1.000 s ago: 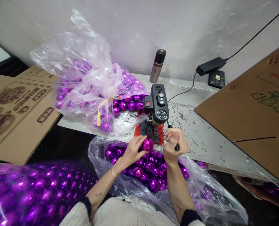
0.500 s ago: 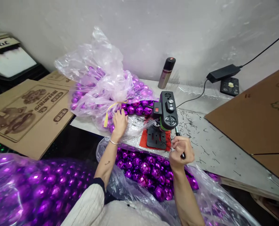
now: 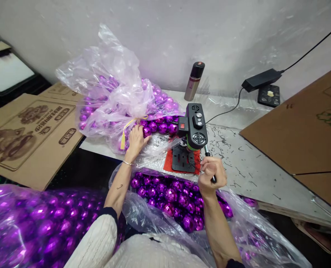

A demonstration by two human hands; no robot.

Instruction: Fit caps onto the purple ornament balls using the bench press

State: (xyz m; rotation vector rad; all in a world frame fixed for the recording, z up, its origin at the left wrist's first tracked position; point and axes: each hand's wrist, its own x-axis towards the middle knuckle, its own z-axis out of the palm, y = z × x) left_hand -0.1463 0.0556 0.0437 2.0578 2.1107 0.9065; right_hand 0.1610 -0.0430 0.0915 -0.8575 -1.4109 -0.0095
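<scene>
My right hand (image 3: 212, 174) is wrapped around the black-gripped lever (image 3: 207, 150) of a small black bench press-like machine (image 3: 196, 126) with a red switch. Below its head is a slotted black base plate (image 3: 183, 160) on a red sheet (image 3: 168, 163). My left hand (image 3: 137, 140) rests with fingers and thumb apart against shiny purple faceted balls (image 3: 162, 127) at the mouth of a clear plastic bag (image 3: 121, 96); its fingertips are partly hidden among them. A yellow tie (image 3: 123, 141) hangs from this bag. More purple balls (image 3: 171, 195) lie in an open bag before me.
A spray can (image 3: 194, 82) stands by the wall. Behind the machine are a black power adapter (image 3: 262, 80) and its cord. Flattened cardboard (image 3: 56, 152) lies left, a cardboard box (image 3: 302, 137) right. Dark shavings litter the white tabletop (image 3: 246, 167). Another bag of purple balls (image 3: 42, 223) is at lower left.
The view has shifted slightly. My left hand has moved a little left along the balls, and its thumb now stands out from the fingers. My right hand keeps its grip on the lever.
</scene>
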